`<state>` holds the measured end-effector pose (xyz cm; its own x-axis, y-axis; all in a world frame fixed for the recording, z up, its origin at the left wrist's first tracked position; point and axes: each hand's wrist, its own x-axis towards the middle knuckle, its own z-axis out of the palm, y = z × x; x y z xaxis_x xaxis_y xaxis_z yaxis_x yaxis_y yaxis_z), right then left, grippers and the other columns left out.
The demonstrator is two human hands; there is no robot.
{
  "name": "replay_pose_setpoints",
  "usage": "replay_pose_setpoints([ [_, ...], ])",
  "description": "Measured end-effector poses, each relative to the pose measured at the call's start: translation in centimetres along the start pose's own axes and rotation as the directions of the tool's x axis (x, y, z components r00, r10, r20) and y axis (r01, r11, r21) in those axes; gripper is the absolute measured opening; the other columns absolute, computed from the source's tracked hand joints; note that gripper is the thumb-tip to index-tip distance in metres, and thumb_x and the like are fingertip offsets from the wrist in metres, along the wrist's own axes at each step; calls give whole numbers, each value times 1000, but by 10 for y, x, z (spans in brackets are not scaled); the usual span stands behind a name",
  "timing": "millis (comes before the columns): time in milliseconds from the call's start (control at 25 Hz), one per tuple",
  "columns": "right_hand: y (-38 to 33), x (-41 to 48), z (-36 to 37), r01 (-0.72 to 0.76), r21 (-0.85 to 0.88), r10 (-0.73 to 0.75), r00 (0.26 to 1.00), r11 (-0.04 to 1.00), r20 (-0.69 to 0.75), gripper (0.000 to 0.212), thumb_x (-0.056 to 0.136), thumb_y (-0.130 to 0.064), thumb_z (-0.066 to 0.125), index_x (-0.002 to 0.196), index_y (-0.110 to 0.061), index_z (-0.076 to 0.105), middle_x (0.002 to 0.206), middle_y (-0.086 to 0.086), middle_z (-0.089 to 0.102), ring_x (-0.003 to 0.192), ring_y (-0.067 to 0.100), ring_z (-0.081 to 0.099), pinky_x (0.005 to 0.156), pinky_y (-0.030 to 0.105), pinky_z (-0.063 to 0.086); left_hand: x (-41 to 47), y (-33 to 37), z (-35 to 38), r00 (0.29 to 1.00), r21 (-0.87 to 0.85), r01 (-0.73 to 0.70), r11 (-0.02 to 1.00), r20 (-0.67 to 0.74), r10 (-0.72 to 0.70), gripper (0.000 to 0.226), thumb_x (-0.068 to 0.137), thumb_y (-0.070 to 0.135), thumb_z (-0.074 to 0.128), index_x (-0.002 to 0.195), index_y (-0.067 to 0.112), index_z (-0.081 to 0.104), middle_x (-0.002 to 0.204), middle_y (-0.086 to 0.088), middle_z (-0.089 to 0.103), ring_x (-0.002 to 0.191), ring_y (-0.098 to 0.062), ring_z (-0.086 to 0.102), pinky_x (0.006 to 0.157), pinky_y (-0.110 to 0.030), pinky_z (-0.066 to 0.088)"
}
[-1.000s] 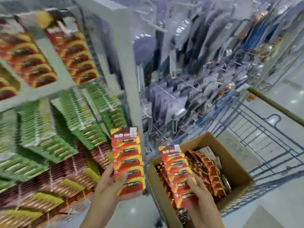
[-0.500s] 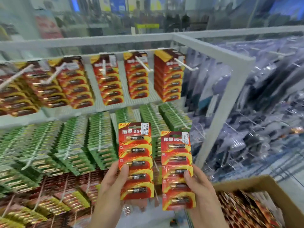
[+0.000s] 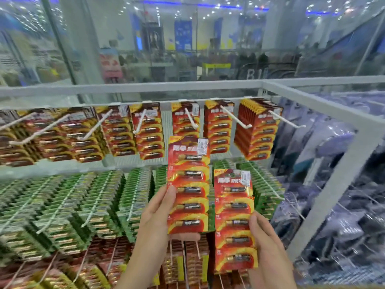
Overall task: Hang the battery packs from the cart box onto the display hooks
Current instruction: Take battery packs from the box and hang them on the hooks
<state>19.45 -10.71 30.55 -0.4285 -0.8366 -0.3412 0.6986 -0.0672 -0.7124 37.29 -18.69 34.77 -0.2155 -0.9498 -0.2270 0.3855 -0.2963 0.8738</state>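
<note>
Two hands are each gripping a red battery pack mid-frame: left hand (image 3: 158, 222) gripping the higher pack (image 3: 188, 184), right hand (image 3: 268, 245) gripping the lower pack (image 3: 234, 222).

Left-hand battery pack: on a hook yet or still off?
Off. The left hand holds the battery pack upright, its top below the white hook in the top row.

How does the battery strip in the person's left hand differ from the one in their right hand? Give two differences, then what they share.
1. The left-hand strip is held higher, its top overlapping the red top-row packs; the right-hand strip sits lower, before the green packs.
2. The left hand grips its strip's left edge; the right hand grips its strip's right edge.
Shared: both are upright red-and-yellow five-battery strips.
</note>
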Motion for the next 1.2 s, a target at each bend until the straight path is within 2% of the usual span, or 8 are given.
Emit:
replay_pose_setpoints([
  [160,-3,-2,0,-9,-48,6,999,999,-53,22,88,-20,67,110,-17,68,97,9,78,96,38,71,86,54,54,8,19,19,991,77,-109,991,87,102,43,91,41,64,131,27,64,110,-4,79,88,-37,78,51,-51,63],
  [320,-9,0,-9,-9,-140,1,999,990,-51,44,73,-30,73,114,-17,71,107,10,78,106,38,70,100,57,51,9,19,26,989,85,-131,988,80,124,43,95,39,62,135,25,63,114,-3,78,87,-35,78,46,-47,61],
  [480,-18,-1,-17,15,-141,-17,1000,990,-15,42,75,-28,72,115,-15,72,103,11,79,100,36,73,86,49,55,4,15,28,991,46,-124,991,56,122,31,94,38,62,124,30,66,103,0,81,82,-34,79,43,-48,60],
  [560,-22,-1,-18,41,-149,-39,999,988,14,38,79,-28,71,114,-14,72,102,10,79,91,29,76,74,41,58,6,13,31,992,44,-124,991,40,123,34,95,38,61,128,30,64,105,0,80,81,-35,78,44,-47,61],
  [720,-38,1,-2,87,-97,-77,992,992,99,35,84,-27,67,116,-12,71,102,15,77,80,32,77,67,41,57,42,16,41,990,112,-133,985,58,127,37,102,43,55,135,25,61,110,-7,79,89,-34,78,59,-52,64],
  [880,-64,8,20,218,-96,-199,964,971,179,34,87,-31,65,114,-12,71,99,11,76,76,25,74,58,37,58,107,25,50,993,267,-116,957,8,118,29,107,46,49,124,29,65,107,1,80,93,-24,78,80,-52,64],
  [1040,-79,19,32,311,-154,-291,946,938,141,30,91,-31,67,116,-17,72,111,12,76,91,29,75,81,48,58,146,36,55,989,330,-133,935,-12,145,20,109,39,47,107,28,63,93,6,75,77,-14,75,59,-26,55],
  [1200,-80,23,36,336,-209,-319,941,918,111,21,95,-27,66,113,-19,74,106,9,78,91,27,77,73,41,59,161,37,52,981,332,-171,928,-31,192,16,109,33,50,102,27,64,89,8,74,78,-13,75,53,-19,55],
])
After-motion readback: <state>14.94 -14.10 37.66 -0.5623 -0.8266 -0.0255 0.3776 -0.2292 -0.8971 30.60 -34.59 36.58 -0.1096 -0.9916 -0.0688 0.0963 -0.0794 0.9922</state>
